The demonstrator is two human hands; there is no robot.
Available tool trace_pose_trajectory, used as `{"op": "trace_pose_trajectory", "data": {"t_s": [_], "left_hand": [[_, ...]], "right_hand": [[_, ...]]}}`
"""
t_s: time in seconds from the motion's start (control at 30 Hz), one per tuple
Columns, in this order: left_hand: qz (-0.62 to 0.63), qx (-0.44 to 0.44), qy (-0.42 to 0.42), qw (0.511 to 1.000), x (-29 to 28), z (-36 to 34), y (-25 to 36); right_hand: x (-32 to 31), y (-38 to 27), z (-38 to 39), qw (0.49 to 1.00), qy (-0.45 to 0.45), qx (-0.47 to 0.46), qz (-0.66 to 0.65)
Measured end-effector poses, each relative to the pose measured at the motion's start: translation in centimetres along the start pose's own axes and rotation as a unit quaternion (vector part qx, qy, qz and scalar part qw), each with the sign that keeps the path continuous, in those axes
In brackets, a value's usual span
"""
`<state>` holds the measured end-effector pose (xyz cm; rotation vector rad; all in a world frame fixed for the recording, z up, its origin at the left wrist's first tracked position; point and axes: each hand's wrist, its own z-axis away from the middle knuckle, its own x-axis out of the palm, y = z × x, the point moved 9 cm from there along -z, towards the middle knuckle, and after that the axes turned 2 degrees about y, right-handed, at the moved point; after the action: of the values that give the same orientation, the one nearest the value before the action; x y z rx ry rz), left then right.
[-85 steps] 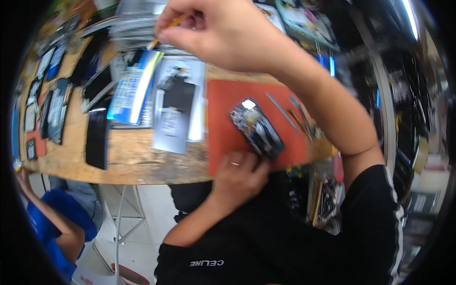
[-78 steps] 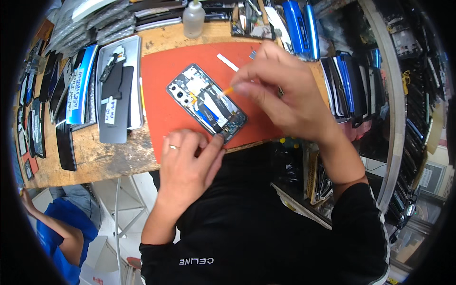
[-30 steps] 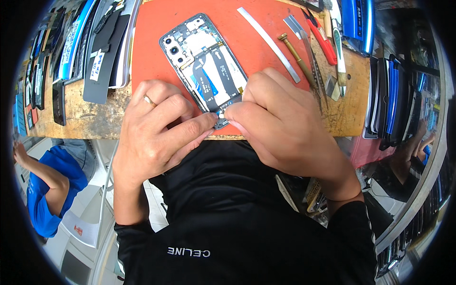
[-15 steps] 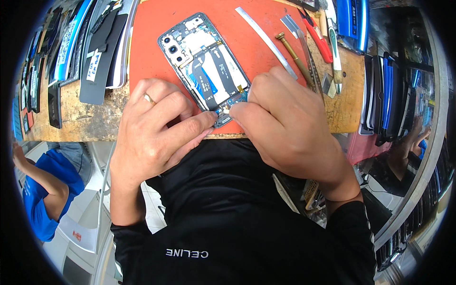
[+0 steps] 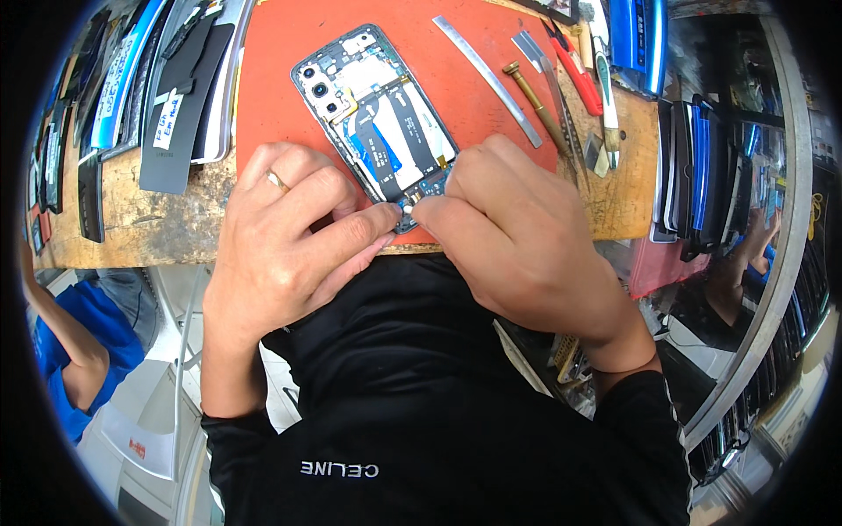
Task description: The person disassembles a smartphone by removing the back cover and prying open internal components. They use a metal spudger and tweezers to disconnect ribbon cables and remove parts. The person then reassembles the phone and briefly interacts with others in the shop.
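Observation:
A smartphone with its back cover off [image 5: 382, 131] lies slanted on the orange mat [image 5: 272, 53], camera end away from me. Two dark ribbon cables [image 5: 376, 151] run along its inside, past a blue patch. At the phone's near end my left hand [image 5: 294, 232] is curled, index fingertip and thumb gripping the lower left corner. Opposite it, my right hand [image 5: 517, 223] has thumb and fingers pinched together over the small parts at the bottom of the phone. Whatever lies in that pinch is mostly covered by the fingers.
Right of the phone lie a metal strip [image 5: 491, 81], a brass-coloured screwdriver [image 5: 535, 96], tweezers [image 5: 568, 118], red-handled pliers [image 5: 579, 74] and a brush [image 5: 605, 88]. Phone panels [image 5: 171, 114] are stacked at left, more [image 5: 697, 175] at right. Someone in blue [image 5: 88, 351] is at far left.
My right thumb and fingers have shifted slightly left and down along the phone's bottom end. My left hand stays at the corner. The view has tilted a little; the person at left has moved.

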<state>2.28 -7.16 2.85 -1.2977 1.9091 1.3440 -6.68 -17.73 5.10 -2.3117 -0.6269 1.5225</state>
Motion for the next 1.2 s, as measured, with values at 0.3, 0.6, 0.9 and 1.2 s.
{"op": "trace_pose_trajectory", "data": {"t_s": [0.3, 0.6, 0.9, 1.2], "left_hand": [[0.003, 0.001, 0.007, 1.0, 0.06, 0.25, -0.12], [0.005, 0.001, 0.011, 1.0, 0.08, 0.32, -0.18], [0.012, -0.004, 0.014, 1.0, 0.06, 0.34, -0.2], [0.011, -0.002, 0.012, 1.0, 0.08, 0.36, -0.27]], "right_hand": [[-0.23, 0.49, 0.25, 1.0, -0.006, 0.017, 0.019], [0.02, 0.6, 0.47, 0.999, -0.02, 0.02, 0.015], [-0.19, 0.64, 0.63, 1.0, 0.007, 0.022, 0.01], [-0.04, 0.02, 0.85, 0.999, -0.007, 0.022, 0.026]]}}
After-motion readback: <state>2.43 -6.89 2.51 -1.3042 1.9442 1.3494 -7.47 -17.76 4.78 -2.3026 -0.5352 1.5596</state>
